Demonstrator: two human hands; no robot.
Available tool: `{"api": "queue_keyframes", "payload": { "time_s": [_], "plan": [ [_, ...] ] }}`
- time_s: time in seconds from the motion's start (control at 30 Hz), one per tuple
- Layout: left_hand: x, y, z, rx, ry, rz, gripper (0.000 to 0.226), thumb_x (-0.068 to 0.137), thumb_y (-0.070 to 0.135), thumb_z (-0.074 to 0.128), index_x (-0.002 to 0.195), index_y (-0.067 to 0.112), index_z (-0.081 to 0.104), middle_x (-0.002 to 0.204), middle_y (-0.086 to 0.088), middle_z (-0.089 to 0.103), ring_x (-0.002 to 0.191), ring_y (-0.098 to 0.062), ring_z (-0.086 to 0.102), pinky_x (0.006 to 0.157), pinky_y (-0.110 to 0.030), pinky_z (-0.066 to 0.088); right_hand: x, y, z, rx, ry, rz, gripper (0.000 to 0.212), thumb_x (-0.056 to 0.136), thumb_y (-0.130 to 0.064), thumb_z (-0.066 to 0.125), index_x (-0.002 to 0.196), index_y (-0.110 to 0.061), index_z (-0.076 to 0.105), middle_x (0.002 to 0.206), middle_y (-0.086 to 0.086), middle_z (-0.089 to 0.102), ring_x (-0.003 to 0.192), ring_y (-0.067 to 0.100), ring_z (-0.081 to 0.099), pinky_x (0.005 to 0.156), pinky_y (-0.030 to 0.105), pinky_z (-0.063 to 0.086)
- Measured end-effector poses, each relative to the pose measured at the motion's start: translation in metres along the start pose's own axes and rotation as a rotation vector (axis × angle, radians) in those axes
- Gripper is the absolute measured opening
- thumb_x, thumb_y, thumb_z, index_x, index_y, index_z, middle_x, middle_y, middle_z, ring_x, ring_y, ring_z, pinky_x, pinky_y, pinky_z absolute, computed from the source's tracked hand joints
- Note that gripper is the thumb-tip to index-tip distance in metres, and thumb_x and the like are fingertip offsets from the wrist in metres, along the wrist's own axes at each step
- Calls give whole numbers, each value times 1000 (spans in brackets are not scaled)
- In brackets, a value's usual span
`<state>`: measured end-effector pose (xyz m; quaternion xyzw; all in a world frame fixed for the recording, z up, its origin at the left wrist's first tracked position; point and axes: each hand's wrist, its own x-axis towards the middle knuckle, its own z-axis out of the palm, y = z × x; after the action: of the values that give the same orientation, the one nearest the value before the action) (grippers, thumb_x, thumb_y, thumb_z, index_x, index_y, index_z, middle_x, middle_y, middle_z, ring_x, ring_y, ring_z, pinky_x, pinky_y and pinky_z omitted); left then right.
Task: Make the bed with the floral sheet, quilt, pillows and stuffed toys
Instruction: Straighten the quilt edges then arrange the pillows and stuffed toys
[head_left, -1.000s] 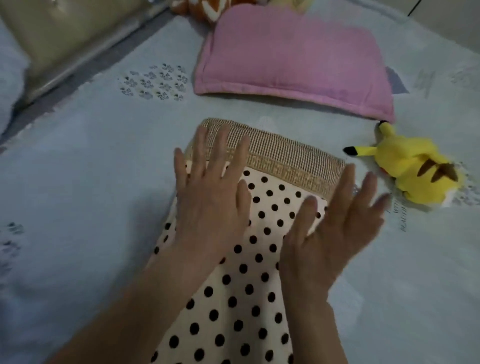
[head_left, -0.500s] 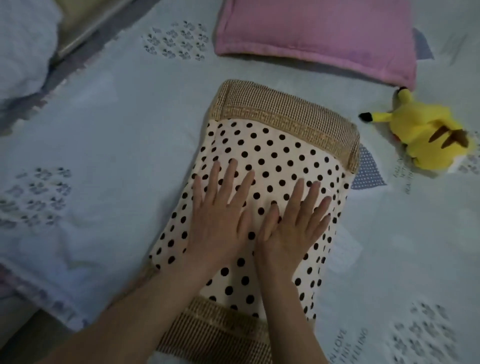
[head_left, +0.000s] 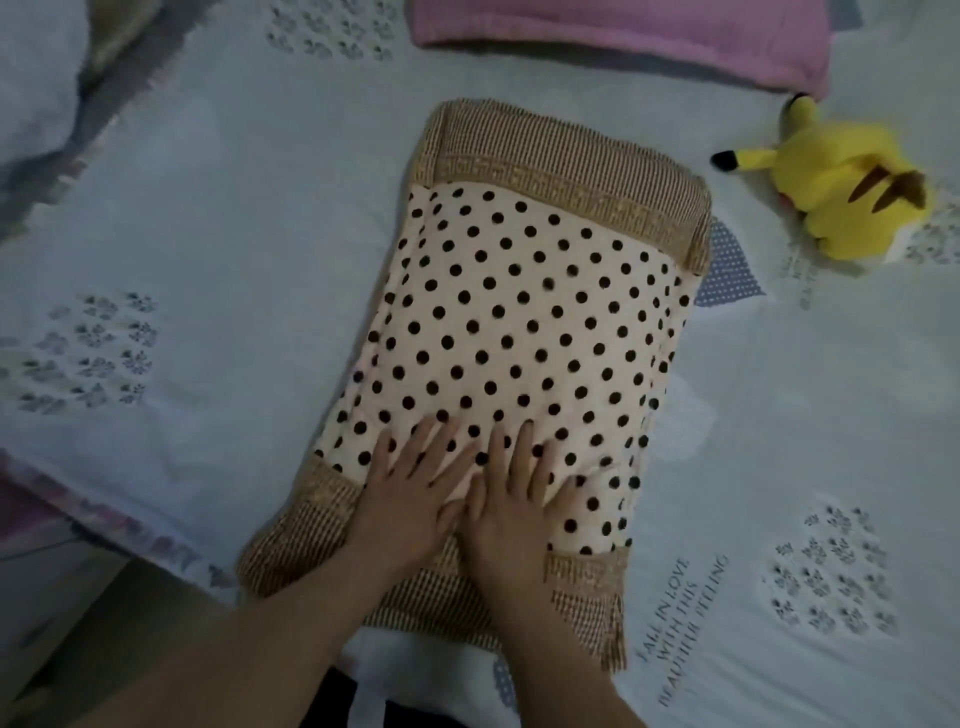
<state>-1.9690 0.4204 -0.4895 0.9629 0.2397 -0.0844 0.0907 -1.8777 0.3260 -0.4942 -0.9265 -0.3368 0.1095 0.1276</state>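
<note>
A cream pillow with black dots and brown woven ends (head_left: 519, 322) lies lengthwise on the pale floral sheet (head_left: 208, 249). My left hand (head_left: 410, 499) and my right hand (head_left: 514, 504) rest flat side by side on the pillow's near end, fingers straight and spread. A pink pillow (head_left: 623, 36) lies across the far side of the bed. A yellow stuffed toy (head_left: 852, 192) lies on the sheet to the right of the dotted pillow, just below the pink pillow's corner.
The bed's near left edge (head_left: 119, 530) runs diagonally, with floor below it at the lower left. A bundle of pale bedding (head_left: 36, 78) sits at the upper left. Printed text marks the sheet at the lower right.
Both hands slid from the pillow's far end, toward me, to its near end, flat all the way. The view has tilted down, so the pink pillow and toy sit higher in frame.
</note>
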Motion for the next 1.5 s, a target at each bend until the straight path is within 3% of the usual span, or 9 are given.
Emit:
{"api": "queue_keyframes", "payload": {
  "time_s": [0.07, 0.27, 0.4, 0.5, 0.6, 0.77, 0.9, 1.03, 1.5],
  "plan": [
    [1, -1, 10, 27, -98, -8, 54, 98, 47, 27, 150, 32, 33, 163, 0, 9, 150, -23, 8, 116, -61, 11, 2, 8, 12, -65, -136, 4, 58, 100, -41, 28, 155, -28, 15, 164, 4, 3, 150, 29, 4, 107, 67, 24],
    [70, -25, -57, -274, 381, -381, 59, 98, 48, 31, 152, 27, 22, 160, -8, 15, 150, -29, 3, 117, -56, -4, 84, 46, -53, 252, 464, 353, 59, 99, -43, 29, 153, -18, 26, 160, 8, 21, 148, 27, 13, 112, 56, 25],
    [92, -18, -18, -180, -155, -243, 66, 91, 70, 1, 152, 46, 0, 162, 1, -12, 148, -25, -14, 115, -65, 5, 92, 39, -12, 111, -142, 277, 66, 93, -59, 6, 153, -35, -9, 164, -2, -3, 150, 20, -11, 119, 56, 4],
    [134, -20, -54, -173, 193, -216, 55, 97, 56, 21, 145, 36, 36, 158, -7, 21, 148, -32, 9, 113, -67, 9, 142, 29, -38, 203, 235, 280, 63, 97, -54, 16, 154, -28, 16, 163, 4, 13, 150, 26, 1, 119, 54, 6],
    [178, -21, -82, -124, 452, -172, 56, 99, 54, 24, 153, 37, 18, 163, -5, 1, 150, -32, -1, 115, -63, -2, 193, 19, -64, 165, 540, 160, 57, 101, -45, 23, 154, -25, 22, 163, 5, 12, 150, 29, 3, 119, 49, -1],
    [214, -42, -42, -216, -228, -188, 66, 92, 71, 15, 148, 50, -11, 158, 12, -25, 147, -21, -22, 113, -67, 4, 221, 37, -20, -21, -232, 47, 60, 99, -55, 16, 154, -39, -4, 163, -5, -13, 149, 24, -13, 117, 59, -2],
    [208, -59, -76, -417, 79, -434, 76, 87, 76, 29, 151, 45, 2, 162, 7, -9, 149, -27, -6, 114, -60, 9, 220, 53, -59, 120, 155, 312, 74, 87, -73, 26, 150, -35, 20, 159, 2, 20, 146, 26, 19, 109, 60, 29],
    [178, -85, -56, -989, -100, -675, 87, 83, 74, 43, 152, 43, -1, 160, 1, 18, 144, -23, 24, 116, -46, 25, 173, 73, -61, 551, -70, 712, 88, 87, -72, 40, 155, -26, 7, 154, 16, 30, 138, 37, 34, 108, 56, 31],
    [147, -181, -162, -898, 18, -553, 87, 76, 69, 62, 148, 37, 28, 146, 10, 44, 131, -16, 45, 101, -30, 36, 156, -75, -86, 778, 63, 366, 83, 78, -62, 53, 151, -36, 24, 151, -7, 40, 136, 21, 40, 109, 43, 34]
  ]
}}
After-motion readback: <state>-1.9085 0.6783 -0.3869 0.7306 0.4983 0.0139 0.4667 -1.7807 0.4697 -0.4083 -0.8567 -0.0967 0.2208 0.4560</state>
